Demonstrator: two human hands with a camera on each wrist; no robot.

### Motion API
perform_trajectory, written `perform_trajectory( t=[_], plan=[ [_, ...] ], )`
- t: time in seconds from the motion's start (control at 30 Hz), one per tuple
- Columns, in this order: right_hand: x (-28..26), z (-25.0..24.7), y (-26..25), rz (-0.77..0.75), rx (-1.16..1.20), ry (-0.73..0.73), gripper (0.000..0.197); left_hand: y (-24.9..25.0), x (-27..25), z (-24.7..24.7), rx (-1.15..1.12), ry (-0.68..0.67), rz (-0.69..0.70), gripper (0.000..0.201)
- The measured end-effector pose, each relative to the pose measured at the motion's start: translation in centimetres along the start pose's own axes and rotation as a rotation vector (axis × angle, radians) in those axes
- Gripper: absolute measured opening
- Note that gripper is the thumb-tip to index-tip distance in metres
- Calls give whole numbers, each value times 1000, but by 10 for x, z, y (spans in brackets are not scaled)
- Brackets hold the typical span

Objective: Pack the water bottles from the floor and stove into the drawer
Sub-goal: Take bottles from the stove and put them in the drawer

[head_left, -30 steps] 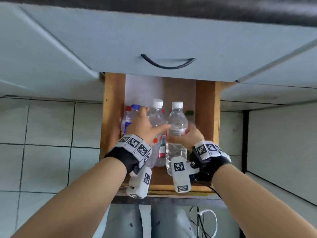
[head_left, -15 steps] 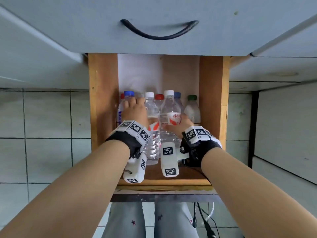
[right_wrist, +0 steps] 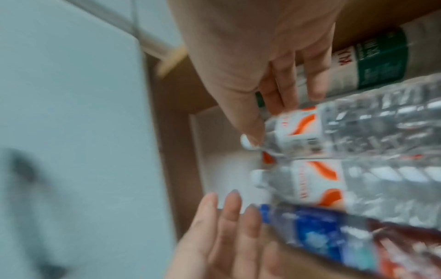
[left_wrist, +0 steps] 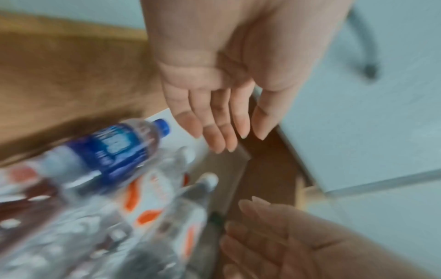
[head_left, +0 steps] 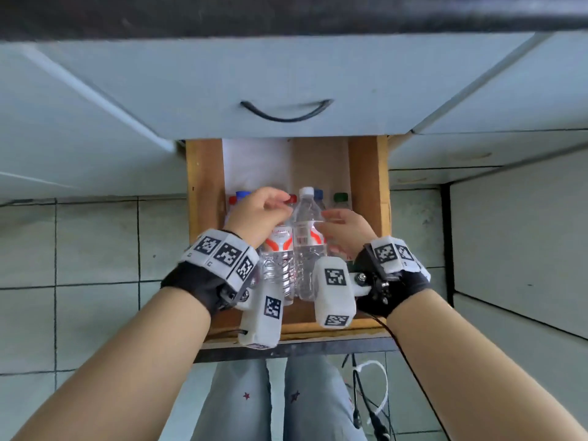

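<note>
Head view shows the wooden drawer (head_left: 203, 224) pulled out below a pale grey cabinet front (head_left: 286, 74) with a dark curved handle (head_left: 286, 114). Several water bottles (head_left: 307, 237) stand packed together in the drawer's middle, caps of white, red, blue and green showing. The left hand (head_left: 261, 214) hovers over the left bottles and the right hand (head_left: 346, 232) sits just beside the tall white-capped one; in both wrist views the fingers are straight and relaxed, so each grip is released and grasps nothing. I judge the packing well along, perhaps near its end: the hands seem to be tidying the row. Whether bottles remain on the floor or stove cannot be told, since neither place shows any here. The bottles are clear ribbed plastic, thin-walled and likely to dent; labels are orange-and-white, blue, and dark green. The drawer walls are smooth orange-brown wood, with a white liner (head_left: 254, 163) at the far left. Pale floor tiles (head_left: 95, 243) lie below.
</note>
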State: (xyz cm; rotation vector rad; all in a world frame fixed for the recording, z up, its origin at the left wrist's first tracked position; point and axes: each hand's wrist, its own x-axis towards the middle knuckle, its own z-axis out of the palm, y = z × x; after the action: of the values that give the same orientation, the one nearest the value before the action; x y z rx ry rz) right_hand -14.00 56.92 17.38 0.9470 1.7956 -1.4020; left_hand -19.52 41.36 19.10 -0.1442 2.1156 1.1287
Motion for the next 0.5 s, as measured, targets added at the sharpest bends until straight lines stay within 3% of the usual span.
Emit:
perform_trajectory(
  t=[0.13,0.27,0.33,0.4,0.43,0.5],
  plan=[
    [-80,-44,-57,-218,359,85,9,94,-48,-31,-86,-187,235,12],
    [-146,-97,-106,-422,409,380,22,192,-84,-56,-100,-223,418,6],
    [-165,-122,-126,-513,443,535,23,233,-93,-62,-160,-104,500,9],
    [-182,-144,-146,-608,533,722,17,269,-98,-68,-318,132,533,16],
    [-187,-155,-155,-668,612,828,24,286,-99,-73,-407,276,556,23],
    [-196,-176,-170,-775,741,986,58,314,-94,-83,-565,506,629,47]
  ],
)
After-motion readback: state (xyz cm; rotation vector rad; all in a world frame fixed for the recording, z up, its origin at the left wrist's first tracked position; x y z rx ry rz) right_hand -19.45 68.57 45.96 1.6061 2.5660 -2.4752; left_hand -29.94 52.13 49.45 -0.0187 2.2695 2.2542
